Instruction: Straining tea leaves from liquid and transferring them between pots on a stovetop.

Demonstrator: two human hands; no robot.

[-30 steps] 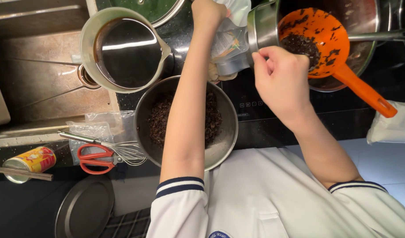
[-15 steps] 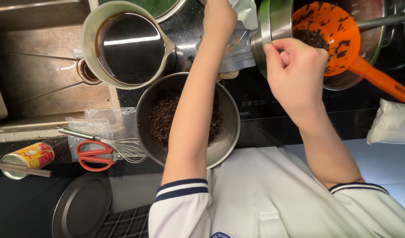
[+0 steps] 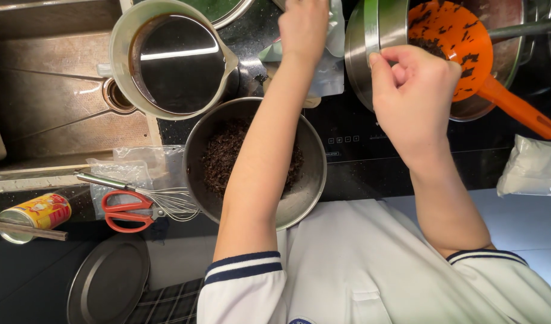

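Observation:
My left hand [image 3: 304, 27] reaches to the top of the view and grips a clear plastic bag [image 3: 329, 66] over the dark cooktop. My right hand [image 3: 410, 90] pinches the near rim of a steel pot [image 3: 362, 54] that holds an orange strainer ladle [image 3: 467, 51] flecked with dark bits. Under my left forearm sits a steel bowl [image 3: 305, 192] with a heap of dark grains. Left of it stands a pale jug [image 3: 167, 60] full of dark liquid.
Red-handled scissors [image 3: 126, 210] and a wire whisk [image 3: 161, 198] lie on a plastic bag left of the bowl. A yellow can [image 3: 35, 213] and chopsticks lie far left, a dark round lid [image 3: 107, 279] below them. A white packet [image 3: 533, 165] is at right. The sink lies upper left.
The view has shifted so the pot and bowl sit lower right. My left hand rose toward the top edge with the bag, and my right hand moved from the bag's side onto the pot rim.

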